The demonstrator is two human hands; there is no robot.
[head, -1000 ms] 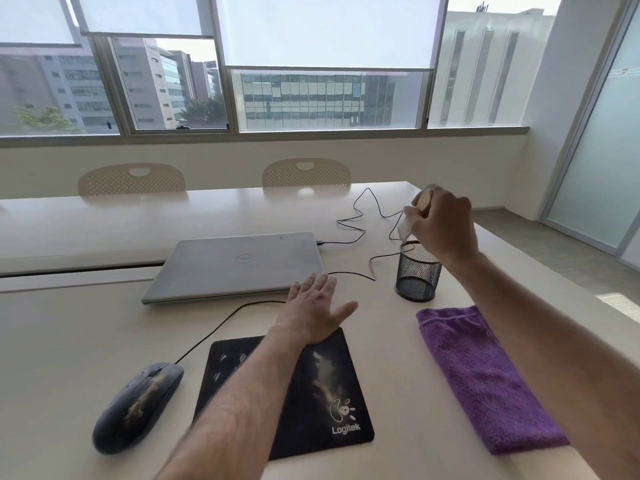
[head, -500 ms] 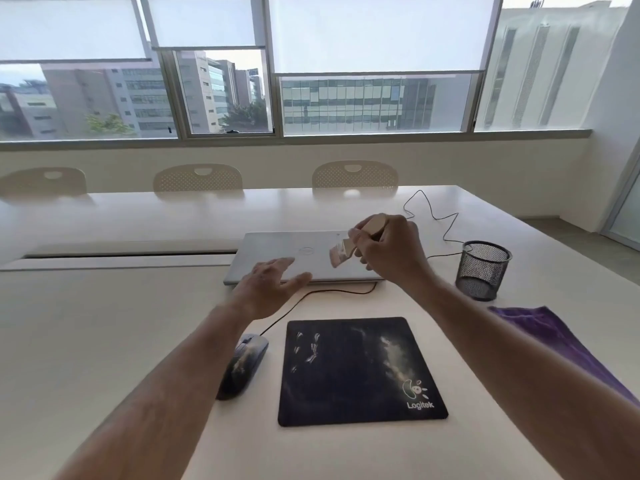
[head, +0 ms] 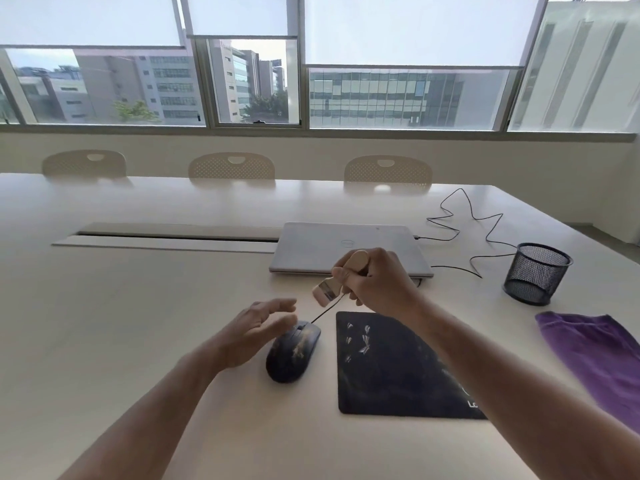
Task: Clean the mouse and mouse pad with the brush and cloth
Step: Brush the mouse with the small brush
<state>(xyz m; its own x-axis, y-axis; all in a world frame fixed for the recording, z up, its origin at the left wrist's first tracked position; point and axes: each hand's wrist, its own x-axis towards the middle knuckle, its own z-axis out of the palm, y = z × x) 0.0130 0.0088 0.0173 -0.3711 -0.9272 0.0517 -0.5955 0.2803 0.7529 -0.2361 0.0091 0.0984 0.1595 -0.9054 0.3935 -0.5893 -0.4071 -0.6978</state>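
Brush poised above the dusty mouse

The pale surface carried a closed laptop at the far side, a purple cloth at the right and a dark mouse pad in the near middle. Just left of the pad lay the streaked mouse. The left hand hovered beside it, fingers loose, grasping nothing. The right hand gripped the brush above. Steadying the mouse first, then sweeping dust leftward off the pad's side, would likely work best
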